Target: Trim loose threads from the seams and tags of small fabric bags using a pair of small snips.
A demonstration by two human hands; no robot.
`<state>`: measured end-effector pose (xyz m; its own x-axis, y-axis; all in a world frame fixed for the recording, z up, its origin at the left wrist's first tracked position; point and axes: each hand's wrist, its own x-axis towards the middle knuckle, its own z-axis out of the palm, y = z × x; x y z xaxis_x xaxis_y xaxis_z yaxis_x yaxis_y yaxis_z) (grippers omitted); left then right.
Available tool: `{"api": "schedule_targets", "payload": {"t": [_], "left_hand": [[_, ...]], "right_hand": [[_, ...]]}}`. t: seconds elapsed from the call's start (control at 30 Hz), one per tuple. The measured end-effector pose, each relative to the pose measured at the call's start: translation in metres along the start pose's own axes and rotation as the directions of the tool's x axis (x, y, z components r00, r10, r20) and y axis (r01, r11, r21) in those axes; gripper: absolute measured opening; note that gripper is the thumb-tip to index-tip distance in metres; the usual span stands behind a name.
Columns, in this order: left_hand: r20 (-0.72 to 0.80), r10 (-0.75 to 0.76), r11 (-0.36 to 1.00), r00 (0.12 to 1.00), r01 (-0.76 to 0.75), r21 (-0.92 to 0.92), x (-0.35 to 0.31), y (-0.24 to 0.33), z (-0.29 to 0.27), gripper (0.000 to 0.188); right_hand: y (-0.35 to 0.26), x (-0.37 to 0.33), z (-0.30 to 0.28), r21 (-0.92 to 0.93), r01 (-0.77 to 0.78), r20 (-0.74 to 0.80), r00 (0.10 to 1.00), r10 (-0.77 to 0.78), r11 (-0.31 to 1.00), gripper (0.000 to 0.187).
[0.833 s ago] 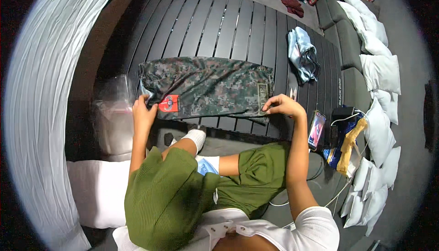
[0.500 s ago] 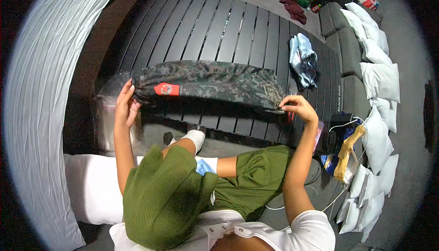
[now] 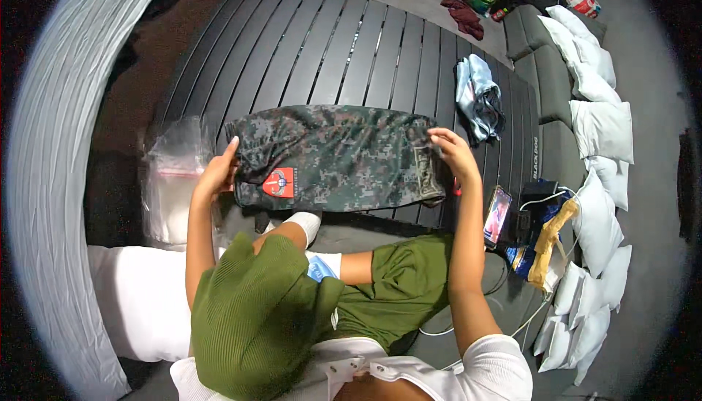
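A dark camouflage garment (image 3: 351,156) with a red patch (image 3: 278,182) and a tan-outlined patch at its right end is spread sideways at the near edge of the black slatted table (image 3: 322,50). My left hand (image 3: 218,173) grips its left end, thumb up along the edge and the other fingers partly hidden. At the upper right corner, my right hand (image 3: 455,156) has its fingertips closed on the cloth. Some creases run across the fabric, mostly near the left end.
Clear plastic bags (image 3: 175,189) lie left of the table. A light-blue and dark cloth (image 3: 479,97) rests on the table's right side. Nearby are a lit phone (image 3: 498,214), white cables and a yellow-and-blue package (image 3: 552,244). White pillows (image 3: 601,130) line the grey sofa (image 3: 550,83).
The garment has gone from narrow and slanting to flatter and broader, its lower edge nearer me. My right hand has risen to the upper corner; the left has shifted slightly down and right.
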<state>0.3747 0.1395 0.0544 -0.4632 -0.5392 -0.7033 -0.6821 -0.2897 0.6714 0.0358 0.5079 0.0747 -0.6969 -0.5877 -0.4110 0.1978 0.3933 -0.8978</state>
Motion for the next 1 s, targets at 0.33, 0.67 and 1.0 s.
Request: {"api": "schedule_targets", "payload": {"t": [0.33,0.67,1.0], "left_hand": [[0.158,0.549,0.782,0.820,-0.438,-0.443,-0.030,0.084,-0.033,0.033],[-0.312,0.801,0.248,0.511,-0.758,-0.603,-0.151,0.101,-0.050,0.024],[0.192,0.464,0.682,0.865,-0.210,-0.701,0.020,0.087,-0.052,0.020]], "right_hand": [[-0.060,-0.053,-0.032,0.497,0.459,-0.293,0.888,-0.356,0.736,0.029],[-0.107,-0.171,-0.054,0.183,0.865,-0.424,0.498,-0.756,0.467,0.030],[-0.081,-0.041,-0.008,0.119,0.378,-0.249,0.907,-0.341,0.918,0.030]]}}
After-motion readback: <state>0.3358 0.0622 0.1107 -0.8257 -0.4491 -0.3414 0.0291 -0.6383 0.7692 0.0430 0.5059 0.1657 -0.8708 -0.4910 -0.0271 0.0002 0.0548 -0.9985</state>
